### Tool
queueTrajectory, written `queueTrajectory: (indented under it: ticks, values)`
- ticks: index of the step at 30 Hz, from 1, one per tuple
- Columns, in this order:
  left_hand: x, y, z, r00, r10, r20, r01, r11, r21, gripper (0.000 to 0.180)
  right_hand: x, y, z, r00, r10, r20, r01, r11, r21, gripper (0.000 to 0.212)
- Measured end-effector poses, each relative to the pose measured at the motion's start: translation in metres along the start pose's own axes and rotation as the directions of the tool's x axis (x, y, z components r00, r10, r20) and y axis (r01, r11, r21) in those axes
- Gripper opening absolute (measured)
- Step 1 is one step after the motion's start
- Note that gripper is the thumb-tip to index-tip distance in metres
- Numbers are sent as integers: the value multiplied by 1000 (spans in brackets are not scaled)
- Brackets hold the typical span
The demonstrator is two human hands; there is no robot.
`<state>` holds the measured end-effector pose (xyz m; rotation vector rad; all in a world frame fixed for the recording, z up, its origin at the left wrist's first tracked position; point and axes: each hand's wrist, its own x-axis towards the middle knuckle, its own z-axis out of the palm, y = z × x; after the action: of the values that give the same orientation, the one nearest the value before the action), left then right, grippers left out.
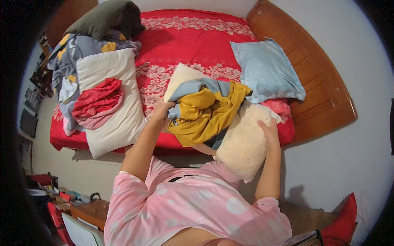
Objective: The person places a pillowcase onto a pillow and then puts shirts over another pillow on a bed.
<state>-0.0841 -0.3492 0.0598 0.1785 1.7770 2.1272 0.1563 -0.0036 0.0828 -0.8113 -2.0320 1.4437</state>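
Observation:
A long cream pillow (243, 141) with small coloured dots lies slantwise at the bed's near edge, its near end hanging over my lap. On its middle rests a crumpled mustard-yellow and blue-grey cloth (213, 107), hiding much of the pillow. My left hand (163, 110) is closed at the pillow's left edge, right beside the blue-grey part of the cloth; its fingertips are partly hidden. On the other side, my right hand (269, 131) grips the pillow's right edge, with the thumb on top.
The bed has a red floral sheet (184, 45). A light blue pillow (269, 71) lies by the wooden headboard (318, 82). To the left are a white pillow (113, 137) bearing red clothing (98, 98), a patterned grey quilt (88, 47) and a dark green bundle (102, 18).

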Motion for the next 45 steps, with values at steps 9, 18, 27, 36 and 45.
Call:
queueTrajectory:
  ticks: [9,18,27,36,45]
  values:
    - [23,-64,6,873,487,-35,-381,724,575,34,-22,60,-7,985,-49,163,145,742,-655,68]
    - [-64,-32,62,680,504,532,-707,257,659,66,-18,5,149,829,-218,516,332,933,-139,69]
    - [12,-57,40,979,-32,200,46,997,-65,37,-32,20,144,897,-167,410,226,969,-99,67]
    - [-6,4,-36,966,-34,258,195,751,-631,40,-18,-5,90,980,-143,141,79,921,382,26]
    - [2,-92,-107,914,222,-341,-177,971,158,41,-57,8,90,712,-75,698,386,872,-301,16]
